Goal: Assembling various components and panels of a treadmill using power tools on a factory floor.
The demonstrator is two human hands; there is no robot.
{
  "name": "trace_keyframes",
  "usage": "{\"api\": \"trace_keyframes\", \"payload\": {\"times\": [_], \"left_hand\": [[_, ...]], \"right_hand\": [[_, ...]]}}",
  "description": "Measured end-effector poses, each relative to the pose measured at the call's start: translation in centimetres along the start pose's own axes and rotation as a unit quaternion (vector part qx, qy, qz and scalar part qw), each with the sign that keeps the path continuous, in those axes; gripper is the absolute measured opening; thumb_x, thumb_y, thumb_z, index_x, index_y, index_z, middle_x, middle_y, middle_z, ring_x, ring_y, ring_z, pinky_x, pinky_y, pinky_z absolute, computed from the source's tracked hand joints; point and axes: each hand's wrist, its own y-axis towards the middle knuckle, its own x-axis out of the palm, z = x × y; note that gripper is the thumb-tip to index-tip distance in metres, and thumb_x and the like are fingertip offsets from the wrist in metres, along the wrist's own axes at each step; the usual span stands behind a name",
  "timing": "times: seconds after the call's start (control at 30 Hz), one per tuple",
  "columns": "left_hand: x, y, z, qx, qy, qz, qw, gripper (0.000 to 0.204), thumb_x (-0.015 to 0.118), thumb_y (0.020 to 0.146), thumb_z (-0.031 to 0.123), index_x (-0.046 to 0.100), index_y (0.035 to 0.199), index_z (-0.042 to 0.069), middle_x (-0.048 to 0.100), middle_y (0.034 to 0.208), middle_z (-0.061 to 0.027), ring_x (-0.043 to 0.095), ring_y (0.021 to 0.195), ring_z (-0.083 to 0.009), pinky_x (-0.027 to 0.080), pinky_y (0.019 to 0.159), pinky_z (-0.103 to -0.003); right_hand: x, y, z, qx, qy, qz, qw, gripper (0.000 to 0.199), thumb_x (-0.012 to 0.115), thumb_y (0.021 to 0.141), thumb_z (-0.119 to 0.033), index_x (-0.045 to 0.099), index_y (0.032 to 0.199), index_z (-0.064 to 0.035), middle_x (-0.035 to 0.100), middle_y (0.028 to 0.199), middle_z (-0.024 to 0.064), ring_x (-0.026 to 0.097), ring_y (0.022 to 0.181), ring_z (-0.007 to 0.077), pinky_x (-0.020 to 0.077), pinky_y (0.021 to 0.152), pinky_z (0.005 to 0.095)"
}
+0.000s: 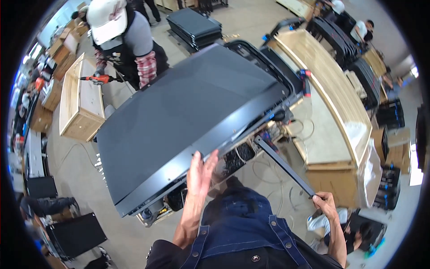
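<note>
A large dark-grey metal panel (192,103) lies tilted across a work stand in front of me, its bent front edge facing my body. Close to that edge, my left hand (201,172) is raised with its fingers stretched out and nothing in it; whether the fingertips touch the panel I cannot tell. Out to the right, my right hand (324,204) grips one end of a long black flat bar (286,166). The bar's far end points up and left, near the clutter below the panel's right side.
Across the panel a person in a white cap (107,22) holds an orange-and-black power drill (101,79). A wooden crate (83,98) stands at left. On the right is a bigger wooden crate (331,148) with a red-and-blue power tool (305,83) on it. Stacked black panels (195,24) lie behind.
</note>
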Motion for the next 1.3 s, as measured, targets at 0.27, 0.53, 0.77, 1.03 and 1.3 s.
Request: {"api": "trace_keyframes", "payload": {"times": [0.27, 0.53, 0.77, 1.03, 1.3], "left_hand": [[4.4, -0.7, 3.6, 0.0, -0.007, 0.006, 1.0, 0.024, 0.057, 0.101, 0.02, 0.047, 0.115, 0.003, 0.05, 0.135, -0.0264, 0.055, 0.128, -0.0379, 0.049, 0.108, -0.044], [8.5, -0.2, 6.7, -0.006, -0.027, 0.002, 1.0, 0.042, 0.058, 0.099, 0.016, 0.048, 0.132, -0.009, 0.057, 0.131, -0.0274, 0.058, 0.124, -0.0371, 0.052, 0.105, -0.045], [9.8, 1.2, 8.8, -0.037, -0.035, 0.003, 0.999, 0.032, 0.057, 0.098, 0.009, 0.057, 0.126, -0.007, 0.063, 0.128, -0.0202, 0.059, 0.124, -0.0345, 0.053, 0.104, -0.043], [10.9, 1.2, 10.9, -0.039, -0.065, 0.014, 0.997, 0.033, 0.054, 0.098, 0.007, 0.055, 0.127, -0.01, 0.062, 0.128, -0.0255, 0.059, 0.124, -0.0376, 0.055, 0.101, -0.044], [10.4, 1.1, 11.3, -0.061, -0.066, -0.004, 0.996, 0.044, 0.055, 0.098, 0.008, 0.046, 0.137, -0.01, 0.056, 0.134, -0.0248, 0.058, 0.123, -0.0337, 0.053, 0.103, -0.041]], "right_hand": [[7.8, 1.0, 4.3, 0.04, 0.111, -0.182, 0.976, 0.023, 0.066, 0.096, -0.023, 0.065, 0.093, -0.0002, 0.062, 0.071, 0.0031, 0.058, 0.06, 0.0099, 0.0493, 0.056, 0.0268], [16.2, 8.6, -3.8, -0.174, 0.008, -0.318, 0.932, 0.029, 0.056, 0.1, -0.027, 0.06, 0.103, 0.0019, 0.059, 0.066, 0.0113, 0.062, 0.058, 0.024, 0.0502, 0.056, 0.0374], [28.9, 16.8, -10.5, -0.329, 0.043, -0.209, 0.92, 0.037, 0.055, 0.092, -0.015, 0.054, 0.123, 0.0057, 0.066, 0.088, 0.0307, 0.065, 0.089, 0.0481, 0.0506, 0.078, 0.0544], [35.5, 19.4, -13.8, -0.353, 0.053, -0.197, 0.913, 0.026, 0.059, 0.093, -0.014, 0.058, 0.113, 0.0034, 0.067, 0.082, 0.0278, 0.066, 0.085, 0.0474, 0.0516, 0.076, 0.0567], [39.8, 20.8, -16.5, -0.305, 0.096, -0.163, 0.933, 0.024, 0.056, 0.094, -0.013, 0.06, 0.113, 0.0015, 0.067, 0.078, 0.0271, 0.066, 0.082, 0.0467, 0.0519, 0.073, 0.0555]]}}
